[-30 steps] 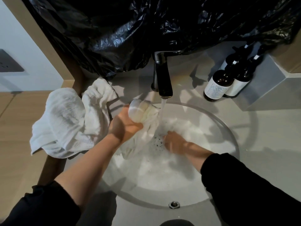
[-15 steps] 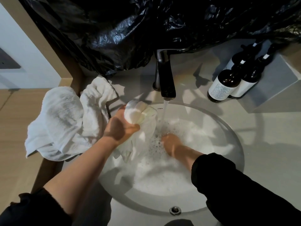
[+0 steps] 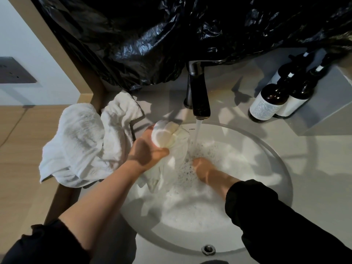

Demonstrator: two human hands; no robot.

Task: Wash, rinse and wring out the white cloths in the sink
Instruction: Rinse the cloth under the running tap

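My left hand (image 3: 146, 149) grips a bunched wet white cloth (image 3: 167, 136) above the left side of the round white sink (image 3: 282, 168); the cloth's tail hangs down into the suds. My right hand (image 3: 202, 167) is plunged into the soapy water near the middle of the basin, its fingers hidden under foam, so I cannot tell what it holds. Water runs from the dark faucet (image 3: 199, 96) into the suds just right of the held cloth. More white cloths (image 3: 85, 141) lie piled on the counter's left edge, beside the sink.
Two dark pump bottles (image 3: 274, 100) with white labels stand on the counter at the back right, next to a grey box (image 3: 331, 103). Black plastic sheeting (image 3: 171, 35) hangs over the wall behind the faucet. An overflow drain (image 3: 208, 249) sits at the sink's near rim.
My left hand has kept its grip on the bunched cloth, holding it at about the same height. My right hand has stayed under the foam near the sink's middle.
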